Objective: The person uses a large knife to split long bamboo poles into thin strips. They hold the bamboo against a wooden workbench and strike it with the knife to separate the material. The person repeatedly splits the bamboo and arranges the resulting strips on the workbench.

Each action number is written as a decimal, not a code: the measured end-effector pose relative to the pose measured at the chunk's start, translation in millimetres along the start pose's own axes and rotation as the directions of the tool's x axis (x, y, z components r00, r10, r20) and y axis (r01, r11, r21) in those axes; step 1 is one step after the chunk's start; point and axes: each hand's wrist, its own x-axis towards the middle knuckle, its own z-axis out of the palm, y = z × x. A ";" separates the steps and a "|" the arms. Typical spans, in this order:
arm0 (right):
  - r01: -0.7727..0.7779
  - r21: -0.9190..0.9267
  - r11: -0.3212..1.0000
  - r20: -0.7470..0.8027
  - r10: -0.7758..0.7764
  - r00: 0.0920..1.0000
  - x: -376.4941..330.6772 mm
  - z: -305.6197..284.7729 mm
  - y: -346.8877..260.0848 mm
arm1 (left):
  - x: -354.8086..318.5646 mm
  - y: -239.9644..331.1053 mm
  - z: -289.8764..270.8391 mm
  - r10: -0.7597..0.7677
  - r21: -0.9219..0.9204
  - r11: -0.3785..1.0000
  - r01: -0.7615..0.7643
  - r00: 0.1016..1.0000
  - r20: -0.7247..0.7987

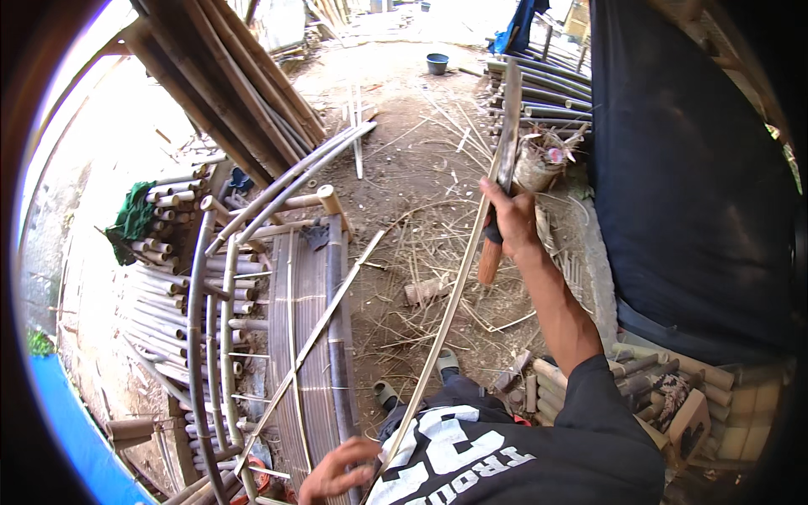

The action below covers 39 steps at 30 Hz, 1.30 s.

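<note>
My right hand [515, 223] is closed round a machete, its wooden handle [490, 263] pointing down and its long blade [510, 109] pointing up and away from me. A long, thin bamboo strip [446, 324] passes by the thumb of that hand and slants down to the lower left, across the front of my dark shirt. Beside the strip's near end, my left hand [341, 473] has its fingers loosely bent and apart. Its fingertips are close to the strip; whether they touch it, I cannot tell.
A bamboo bench [316, 337] stands at the left with another strip [337, 295] lying across it. Stacked bamboo poles [160, 316] lie beyond it, and more [555, 93] at the far right. Shavings litter the dirt floor. A dark sheet [690, 185] hangs at right; a bucket [437, 64] stands far off.
</note>
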 end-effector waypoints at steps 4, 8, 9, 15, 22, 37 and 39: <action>-0.050 0.028 0.998 0.211 0.043 0.977 -36.6 53.5 12.6 | 109.6 47.2 9.5 0.166 -0.401 0.877 -0.267 0.949 -0.269; 0.190 -0.209 0.959 0.389 -0.097 0.916 -52.9 68.0 11.3 | 178.7 79.5 -9.3 0.106 -0.573 0.741 -0.352 0.903 -0.417; 0.296 -0.324 0.899 0.437 -0.136 0.889 -55.3 63.1 13.7 | 180.5 81.6 -13.0 0.066 -0.620 0.701 -0.352 0.898 -0.434; 0.901 -0.349 0.258 0.713 -0.551 0.434 -102.7 40.3 23.9 | 164.9 86.1 -16.9 0.027 -0.456 0.816 -0.356 0.811 -0.585; 0.665 -0.547 0.508 0.607 -0.306 0.733 -64.5 22.6 21.8 | 143.1 89.5 18.3 0.019 -0.397 0.871 -0.289 0.828 -0.561; 0.609 -0.641 0.468 0.540 -0.290 0.790 -22.5 -0.7 32.5 | 117.5 81.8 39.6 -0.028 -0.419 0.880 -0.225 0.855 -0.518; 0.601 -0.623 0.501 0.517 -0.313 0.797 -13.2 -9.1 35.9 | 113.2 80.6 44.0 -0.032 -0.444 0.867 -0.226 0.864 -0.502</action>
